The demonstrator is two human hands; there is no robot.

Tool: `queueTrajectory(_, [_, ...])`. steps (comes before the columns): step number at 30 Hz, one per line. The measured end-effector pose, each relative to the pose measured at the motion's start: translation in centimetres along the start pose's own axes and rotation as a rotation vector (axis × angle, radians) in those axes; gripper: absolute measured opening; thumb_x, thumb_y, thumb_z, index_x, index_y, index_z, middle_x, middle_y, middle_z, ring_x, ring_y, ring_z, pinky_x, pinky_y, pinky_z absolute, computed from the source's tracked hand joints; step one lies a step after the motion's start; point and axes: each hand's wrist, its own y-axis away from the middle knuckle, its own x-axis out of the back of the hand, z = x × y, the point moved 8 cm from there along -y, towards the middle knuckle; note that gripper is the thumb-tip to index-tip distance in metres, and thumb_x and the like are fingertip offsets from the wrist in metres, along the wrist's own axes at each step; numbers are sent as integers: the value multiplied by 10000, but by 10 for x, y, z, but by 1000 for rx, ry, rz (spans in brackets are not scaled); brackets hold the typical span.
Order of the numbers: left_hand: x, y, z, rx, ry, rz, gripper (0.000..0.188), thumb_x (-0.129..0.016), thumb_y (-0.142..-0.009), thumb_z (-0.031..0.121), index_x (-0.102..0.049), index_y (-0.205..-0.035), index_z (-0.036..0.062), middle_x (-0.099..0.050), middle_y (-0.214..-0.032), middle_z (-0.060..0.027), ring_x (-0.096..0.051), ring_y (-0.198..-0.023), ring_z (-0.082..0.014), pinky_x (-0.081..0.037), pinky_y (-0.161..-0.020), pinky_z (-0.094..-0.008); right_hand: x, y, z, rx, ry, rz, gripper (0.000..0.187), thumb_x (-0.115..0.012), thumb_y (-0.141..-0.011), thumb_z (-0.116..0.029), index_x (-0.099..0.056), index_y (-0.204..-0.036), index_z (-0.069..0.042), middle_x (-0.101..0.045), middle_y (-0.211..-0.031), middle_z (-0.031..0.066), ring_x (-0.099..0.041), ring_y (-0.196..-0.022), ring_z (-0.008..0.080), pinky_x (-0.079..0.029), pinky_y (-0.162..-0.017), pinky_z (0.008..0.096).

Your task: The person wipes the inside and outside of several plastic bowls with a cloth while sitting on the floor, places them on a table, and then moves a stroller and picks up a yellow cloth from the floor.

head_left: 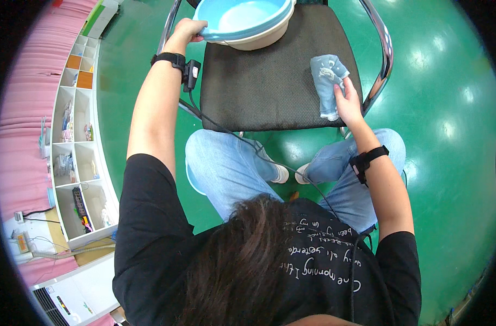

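Note:
My left hand (189,31) is closed on the near left rim of a light blue basin (247,36). This basin sits inside a cream-coloured basin (261,42), and the pair stands at the far left of a dark mesh chair seat (253,89). In my right hand (349,103) is a folded light blue cloth (325,84) with a pale pattern, pinched at its right edge. The cloth is over the right side of the seat; whether it rests there I cannot tell. The basins' far edges are cut off by the top of the view.
Curved chrome armrests (386,46) flank the seat. A black cable (220,126) runs from my left wrist across my lap. White cubby shelves (74,141) holding small items stand along the left, before a pink curtain (27,119). The floor (443,179) is glossy green.

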Motion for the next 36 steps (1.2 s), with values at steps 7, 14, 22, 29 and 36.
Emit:
queueTrajectory(7, [-12,7,1,46,120,-90,351,-663,-761,179,-576,-962,-96,-616,-828,-139,-645,-618,-197,-579,-534,-260,5,0,11,33,59,14,410,-484,-913,-43,-430,-1319,-17,-560,-1231,124,-515,-1143,190,-372,-978,285])
queueTrajectory(14, [-11,7,-1,85,185,-158,373,-635,-783,142,-530,-1041,-107,-593,-897,-160,-660,-711,-246,-608,-596,-294,0,-1,4,28,40,12,409,-487,-916,-54,-431,-1320,-21,-563,-1226,126,-518,-1140,195,-372,-979,288])
queueTrajectory(22, [5,9,15,-22,541,-170,383,-569,-799,76,-450,-1088,-145,-505,-1059,-212,-636,-878,-373,-623,-695,-381,4,-1,11,37,114,28,404,-512,-908,-91,-456,-1305,-43,-581,-1203,138,-536,-1121,209,-387,-963,296])
queueTrajectory(29, [21,65,38,-293,560,-40,426,-587,-785,101,-434,-1125,-105,-534,-1037,-191,-635,-835,-309,-618,-649,-391,12,6,4,64,96,44,393,-503,-907,-61,-458,-1295,-20,-586,-1193,124,-541,-1109,197,-391,-957,292])
queueTrajectory(36, [59,152,6,-304,580,174,525,-567,-781,122,-391,-1246,-47,-555,-1050,-157,-607,-829,-213,-535,-649,-312,4,1,25,-17,3,12,388,-500,-905,-40,-465,-1290,-13,-576,-1207,107,-526,-1120,178,-379,-968,288])
